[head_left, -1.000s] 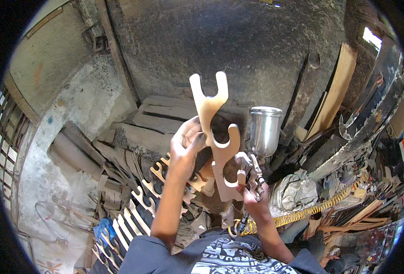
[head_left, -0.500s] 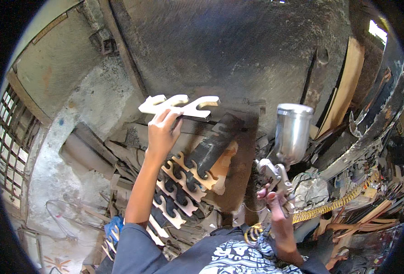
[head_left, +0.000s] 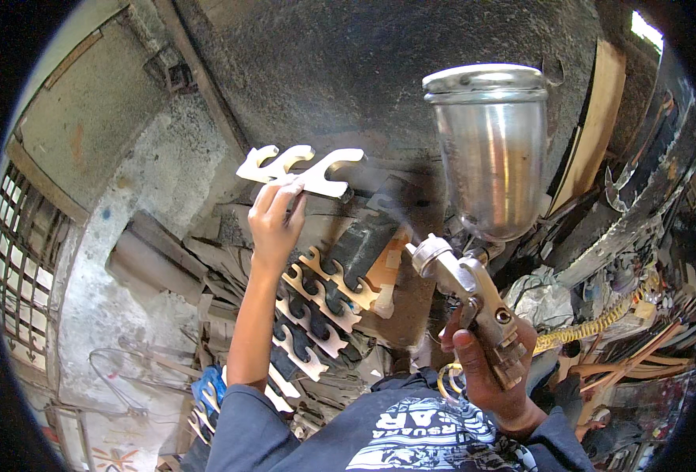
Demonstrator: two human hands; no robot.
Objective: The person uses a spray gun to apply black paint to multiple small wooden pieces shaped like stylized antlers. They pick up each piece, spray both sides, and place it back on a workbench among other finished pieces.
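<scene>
My left hand (head_left: 276,224), raised, pinches a pale wooden piece with hook-shaped cutouts (head_left: 326,186) along its lower side. In my right hand (head_left: 499,397) is a metal spray gun (head_left: 462,275), with the fingers wrapped round its handle. A large shiny cup (head_left: 489,157) sits on top of the gun. Its nozzle points up and left toward the wooden piece, and a faint mist streams from it. Below the held piece, several similar notched wooden pieces (head_left: 353,294) lie in rows beside a dark board (head_left: 364,242).
A yellow coiled hose (head_left: 592,332) runs off to the right behind my right hand. Strips of wood (head_left: 639,368) and a crumpled plastic bag (head_left: 538,299) lie on that side. A sooty wall (head_left: 348,71) stands ahead, and a lattice window (head_left: 25,271) is at the far left.
My right hand has lifted the spray gun up and closer to the camera, and mist now shows at its nozzle. My left hand and the wooden piece have shifted slightly up and left.
</scene>
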